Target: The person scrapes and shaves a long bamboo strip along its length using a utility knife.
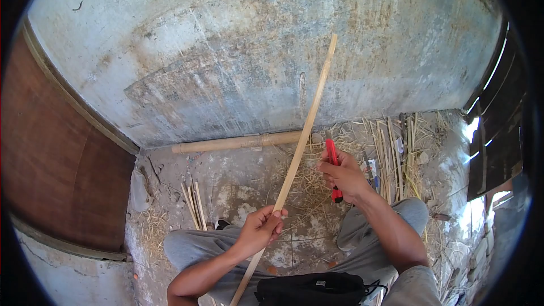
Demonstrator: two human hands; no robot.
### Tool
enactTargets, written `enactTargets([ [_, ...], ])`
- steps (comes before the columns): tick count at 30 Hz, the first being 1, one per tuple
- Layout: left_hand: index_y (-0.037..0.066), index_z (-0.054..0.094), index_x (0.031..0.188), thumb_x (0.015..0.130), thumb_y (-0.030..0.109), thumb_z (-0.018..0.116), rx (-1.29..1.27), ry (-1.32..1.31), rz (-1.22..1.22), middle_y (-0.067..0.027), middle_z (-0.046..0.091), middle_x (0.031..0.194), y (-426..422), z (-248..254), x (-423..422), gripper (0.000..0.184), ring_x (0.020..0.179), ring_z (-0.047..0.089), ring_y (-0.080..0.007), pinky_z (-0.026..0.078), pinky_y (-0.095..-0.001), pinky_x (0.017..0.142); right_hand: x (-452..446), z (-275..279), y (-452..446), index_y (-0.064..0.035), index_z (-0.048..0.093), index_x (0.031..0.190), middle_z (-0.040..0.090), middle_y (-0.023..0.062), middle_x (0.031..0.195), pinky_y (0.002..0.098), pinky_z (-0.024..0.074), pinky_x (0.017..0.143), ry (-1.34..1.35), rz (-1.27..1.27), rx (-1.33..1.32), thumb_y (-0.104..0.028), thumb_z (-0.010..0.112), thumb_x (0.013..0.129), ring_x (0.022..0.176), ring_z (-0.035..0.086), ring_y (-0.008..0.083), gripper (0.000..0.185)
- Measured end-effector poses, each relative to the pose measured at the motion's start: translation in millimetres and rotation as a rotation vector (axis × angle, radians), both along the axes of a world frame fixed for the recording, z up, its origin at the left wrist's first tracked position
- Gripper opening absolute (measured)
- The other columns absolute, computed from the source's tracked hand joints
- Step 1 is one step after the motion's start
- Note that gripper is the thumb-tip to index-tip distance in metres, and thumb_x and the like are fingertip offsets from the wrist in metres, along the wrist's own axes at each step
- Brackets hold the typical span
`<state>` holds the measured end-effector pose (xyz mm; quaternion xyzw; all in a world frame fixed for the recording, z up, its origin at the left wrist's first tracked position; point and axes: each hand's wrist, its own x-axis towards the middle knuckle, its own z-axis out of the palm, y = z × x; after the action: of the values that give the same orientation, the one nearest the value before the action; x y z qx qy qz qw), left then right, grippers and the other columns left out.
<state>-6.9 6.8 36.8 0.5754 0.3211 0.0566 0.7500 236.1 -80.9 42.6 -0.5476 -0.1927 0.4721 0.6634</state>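
Observation:
A long, pale bamboo strip [309, 124] slants up from my lap toward the wall. My left hand [260, 229] is closed around its lower part. To the right of the strip, my right hand [343, 175] grips a red utility knife [332, 161] with a black end. The knife points upward, its blade tip showing above the red body, and it stays apart from the strip. The strip's lowest end runs out of view at the bottom edge.
A bamboo pole [221, 144] lies along the foot of the stained wall [243, 62]. Several thin strips [391, 156] and shavings lie on the floor at right. More strips [195, 207] rest near my left knee. A brown door panel [68, 153] stands at left; a black bag [311, 290] is on my lap.

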Motion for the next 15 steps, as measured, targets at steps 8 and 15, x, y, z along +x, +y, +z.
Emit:
enactTargets([
  [8,-0.001,0.057,0.116,0.106,0.018,0.046,-0.099,-0.022,0.018,-0.0022,0.050,0.073,9.7,4.4,-1.9,0.024,0.050,0.039,-0.0051,0.032,-0.0217,0.045,-27.9,32.7,-18.6,-0.0019,0.058,0.108,0.065,0.0169,0.080,0.0434,0.0507,0.064,-1.043,0.089,-0.295,-0.026,0.067,0.092,0.070,0.066,0.0351,0.031],
  [15,0.000,0.057,0.114,0.106,0.018,0.045,-0.113,-0.026,0.033,-0.0016,0.050,0.073,14.1,0.9,1.6,0.023,0.049,0.038,-0.0044,0.031,-0.0213,0.044,-43.6,-3.9,-8.7,-0.0031,0.060,0.113,0.067,0.0191,0.089,0.0457,0.0528,0.067,-1.166,0.115,-0.289,-0.034,0.064,0.094,0.084,0.068,0.0382,0.036],
])
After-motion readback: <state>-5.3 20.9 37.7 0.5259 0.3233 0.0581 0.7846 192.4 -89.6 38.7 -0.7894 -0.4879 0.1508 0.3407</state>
